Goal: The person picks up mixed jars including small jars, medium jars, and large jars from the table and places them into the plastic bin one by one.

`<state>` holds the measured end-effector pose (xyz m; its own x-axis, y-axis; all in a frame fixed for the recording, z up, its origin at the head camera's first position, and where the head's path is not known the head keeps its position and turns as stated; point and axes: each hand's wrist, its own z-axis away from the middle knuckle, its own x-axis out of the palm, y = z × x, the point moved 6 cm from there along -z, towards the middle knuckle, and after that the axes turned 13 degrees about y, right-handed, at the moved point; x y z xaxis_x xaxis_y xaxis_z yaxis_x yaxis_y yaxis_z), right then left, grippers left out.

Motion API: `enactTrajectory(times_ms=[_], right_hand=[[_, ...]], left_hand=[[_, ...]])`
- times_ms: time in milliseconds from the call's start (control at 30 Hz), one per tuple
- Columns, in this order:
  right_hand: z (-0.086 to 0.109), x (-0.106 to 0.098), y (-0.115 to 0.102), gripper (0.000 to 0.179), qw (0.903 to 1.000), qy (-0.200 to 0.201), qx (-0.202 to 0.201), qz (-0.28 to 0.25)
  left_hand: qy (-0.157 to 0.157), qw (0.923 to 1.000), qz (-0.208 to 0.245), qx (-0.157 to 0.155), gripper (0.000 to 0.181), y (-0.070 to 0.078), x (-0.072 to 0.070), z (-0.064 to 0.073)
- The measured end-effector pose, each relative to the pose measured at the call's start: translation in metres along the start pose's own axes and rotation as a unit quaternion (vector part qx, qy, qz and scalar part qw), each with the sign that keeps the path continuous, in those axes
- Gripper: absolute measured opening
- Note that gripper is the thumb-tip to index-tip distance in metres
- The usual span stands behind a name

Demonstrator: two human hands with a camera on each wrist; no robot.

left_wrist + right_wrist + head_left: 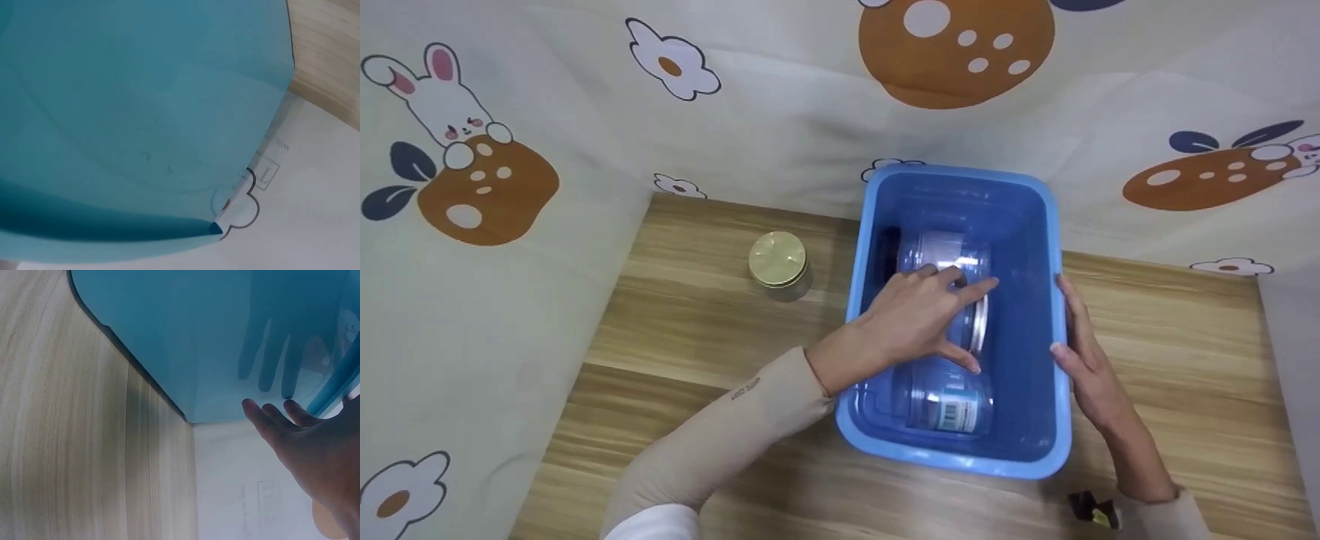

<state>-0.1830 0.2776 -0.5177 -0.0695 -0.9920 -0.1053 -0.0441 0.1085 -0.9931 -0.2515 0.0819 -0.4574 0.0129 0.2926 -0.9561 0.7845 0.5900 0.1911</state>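
A blue plastic bin stands on the wooden table; its wall fills most of the left wrist view. My left hand reaches down into it, thumb and index finger spread apart over clear plastic containers. One clear container lies toward the far end, partly hidden by the hand. Another, a clear jar with a barcode label, lies at the near end. Between them shows a silvery rim. My right hand rests along the bin's right side, its straight fingers at the outer wall, thumb at the rim.
Left of the bin stands a round gold-lidded tin. Small dark and yellow pieces lie by the right forearm. A cloth printed with rabbits and flowers rises behind the wooden table and at its sides.
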Motion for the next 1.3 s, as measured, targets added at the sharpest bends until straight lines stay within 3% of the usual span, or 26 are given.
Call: enactTrajectory(times_ms=[333,600,1100,1300], right_hand=[[0.002,-0.001,0.0,0.07,1.0,0.007,0.0,0.002],[0.001,-0.001,0.0,0.069,0.9999,0.012,-0.009,0.005],[0.0,0.0,0.0,0.069,0.9999,0.01,-0.007,0.006],[0.0,-0.001,0.0,0.068,0.9999,0.013,-0.007,0.005]], left_hand=[[-0.039,0.9983,0.039,-0.019,0.106,-0.001,0.011,-0.002],[-0.062,0.998,0.009,0.006,0.104,0.001,0.018,0.002],[-0.072,0.997,0.026,0.002,0.094,0.0,0.019,0.005],[-0.061,0.9975,0.036,0.0,0.093,0.0,0.018,0.004]])
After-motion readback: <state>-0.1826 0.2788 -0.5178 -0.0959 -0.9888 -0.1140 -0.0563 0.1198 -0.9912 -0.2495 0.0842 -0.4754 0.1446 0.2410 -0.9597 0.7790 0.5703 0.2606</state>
